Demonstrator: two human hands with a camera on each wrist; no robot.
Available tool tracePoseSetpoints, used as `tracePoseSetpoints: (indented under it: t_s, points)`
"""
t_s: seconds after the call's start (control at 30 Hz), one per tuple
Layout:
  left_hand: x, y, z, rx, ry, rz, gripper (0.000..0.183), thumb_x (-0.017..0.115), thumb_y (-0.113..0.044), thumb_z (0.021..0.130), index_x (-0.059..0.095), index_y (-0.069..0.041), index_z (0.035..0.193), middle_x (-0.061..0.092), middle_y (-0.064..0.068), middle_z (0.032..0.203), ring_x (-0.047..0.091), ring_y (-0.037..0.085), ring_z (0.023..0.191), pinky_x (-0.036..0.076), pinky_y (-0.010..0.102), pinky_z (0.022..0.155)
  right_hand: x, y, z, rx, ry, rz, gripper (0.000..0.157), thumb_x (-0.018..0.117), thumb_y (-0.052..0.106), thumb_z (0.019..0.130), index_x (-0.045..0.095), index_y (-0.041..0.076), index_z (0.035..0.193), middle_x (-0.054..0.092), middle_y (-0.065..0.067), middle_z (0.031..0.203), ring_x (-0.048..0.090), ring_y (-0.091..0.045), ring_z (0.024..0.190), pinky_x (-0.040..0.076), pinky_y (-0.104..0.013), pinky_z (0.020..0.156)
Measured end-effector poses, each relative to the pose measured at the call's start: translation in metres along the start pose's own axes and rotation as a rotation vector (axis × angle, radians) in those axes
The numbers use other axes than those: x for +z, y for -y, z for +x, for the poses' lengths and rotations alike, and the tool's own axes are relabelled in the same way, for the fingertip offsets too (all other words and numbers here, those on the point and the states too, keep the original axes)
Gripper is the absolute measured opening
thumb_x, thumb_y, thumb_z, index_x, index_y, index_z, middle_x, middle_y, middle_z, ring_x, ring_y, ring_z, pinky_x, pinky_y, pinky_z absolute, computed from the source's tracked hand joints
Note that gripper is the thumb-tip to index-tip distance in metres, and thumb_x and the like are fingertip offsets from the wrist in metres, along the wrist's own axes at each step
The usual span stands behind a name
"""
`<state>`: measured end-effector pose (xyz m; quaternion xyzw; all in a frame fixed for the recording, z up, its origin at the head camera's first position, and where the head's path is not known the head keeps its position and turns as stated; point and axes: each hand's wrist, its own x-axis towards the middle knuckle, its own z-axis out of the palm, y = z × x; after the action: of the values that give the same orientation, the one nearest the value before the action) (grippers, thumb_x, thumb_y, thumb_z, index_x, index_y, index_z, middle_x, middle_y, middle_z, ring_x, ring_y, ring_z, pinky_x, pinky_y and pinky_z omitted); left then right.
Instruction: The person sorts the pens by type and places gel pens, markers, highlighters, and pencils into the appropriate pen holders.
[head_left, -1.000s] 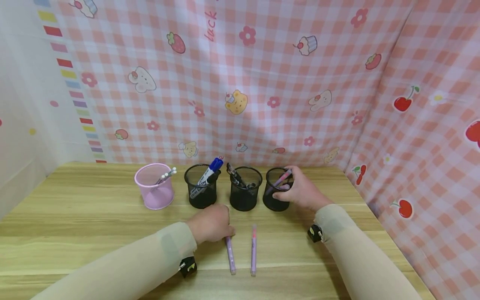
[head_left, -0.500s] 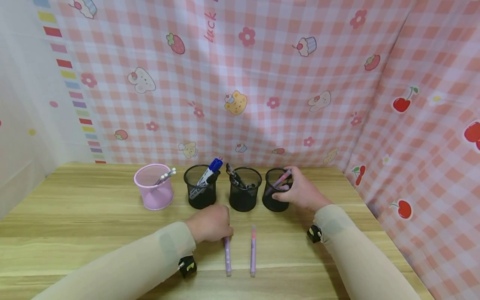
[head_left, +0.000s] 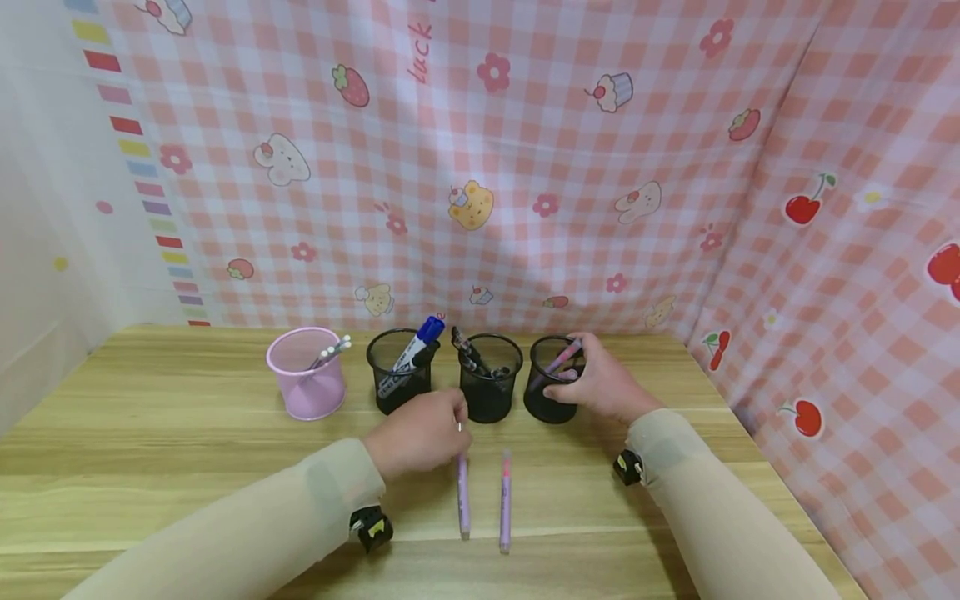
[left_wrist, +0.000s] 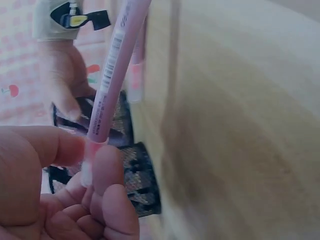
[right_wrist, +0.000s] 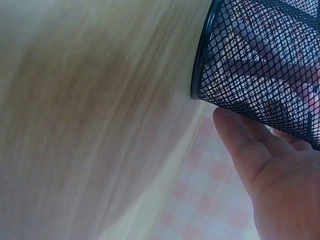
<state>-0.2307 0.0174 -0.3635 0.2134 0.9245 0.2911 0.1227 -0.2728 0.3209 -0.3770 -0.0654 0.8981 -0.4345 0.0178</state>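
Observation:
My left hand (head_left: pixel 420 432) pinches a lilac pen (left_wrist: pixel 115 70) by its pink, clear-tipped end between thumb and fingers. In the head view this pen (head_left: pixel 463 498) points toward me, its near end low over the table. A second lilac pen (head_left: pixel 506 508) lies on the wood just to the right. At the far right of the row, my right hand (head_left: pixel 609 379) holds a black mesh pen cup (head_left: pixel 551 408), thumb at its front and fingers round the right side. Lilac and pink pens (head_left: pixel 562 358) lean inside that cup. In the right wrist view its mesh wall (right_wrist: pixel 260 65) sits against my fingers.
Left of the held cup stand a black mesh cup (head_left: pixel 486 404) with black pens, another black cup (head_left: pixel 397 392) with blue and black markers, and a pink cup (head_left: pixel 311 400) with white-tipped sticks. A checked cloth (head_left: pixel 525 250) hangs behind the wooden table (head_left: pixel 187 475).
My left hand has moved slightly up and away from me, and the pen in it has shifted the same way. The right hand keeps its place on the cup.

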Motion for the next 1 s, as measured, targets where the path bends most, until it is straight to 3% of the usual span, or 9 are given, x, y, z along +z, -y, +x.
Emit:
tracePoseSetpoints:
  t_s: [0.3, 0.53, 0.8, 1.0]
  points:
    - [-0.014, -0.011, -0.001, 0.092, -0.093, -0.133, 0.015, 0.069, -0.021, 0.100, 0.055, -0.016, 0.098, 0.057, 0.000, 0.070, 0.053, 0.013, 0.057, 0.044, 0.027, 0.053, -0.001, 0.001, -0.001, 0.005, 0.009, 0.012, 0.099, 0.090, 0.022, 0.082, 0.027, 0.003, 0.156, 0.061, -0.011, 0.133, 0.068, -0.030, 0.126, 0.058, -0.037, 0.095]
    - [-0.018, -0.017, 0.000, 0.164, -0.213, -0.188, 0.017, 0.071, -0.022, 0.100, 0.055, -0.017, 0.100, 0.059, -0.001, 0.075, 0.050, 0.012, 0.058, 0.042, 0.025, 0.054, 0.000, 0.001, -0.001, 0.006, 0.001, 0.004, 0.099, 0.090, 0.021, 0.082, 0.026, 0.003, 0.156, 0.059, -0.011, 0.134, 0.068, -0.030, 0.126, 0.058, -0.037, 0.094]
    - [-0.017, -0.026, -0.001, 0.258, -0.323, -0.276, 0.013, 0.069, -0.019, 0.102, 0.057, -0.015, 0.106, 0.071, -0.003, 0.093, 0.062, 0.012, 0.072, 0.049, 0.027, 0.058, 0.000, 0.001, -0.002, 0.000, -0.004, -0.009, 0.098, 0.090, 0.022, 0.081, 0.028, 0.003, 0.155, 0.058, -0.011, 0.134, 0.069, -0.029, 0.125, 0.057, -0.036, 0.093]
    - [-0.014, -0.032, 0.000, 0.339, -0.418, -0.306, 0.010, 0.067, -0.019, 0.104, 0.057, -0.017, 0.108, 0.071, -0.004, 0.094, 0.064, 0.012, 0.075, 0.052, 0.027, 0.061, 0.000, 0.000, -0.002, -0.003, -0.004, 0.002, 0.099, 0.091, 0.023, 0.081, 0.028, 0.003, 0.155, 0.057, -0.011, 0.134, 0.068, -0.030, 0.126, 0.057, -0.035, 0.094]
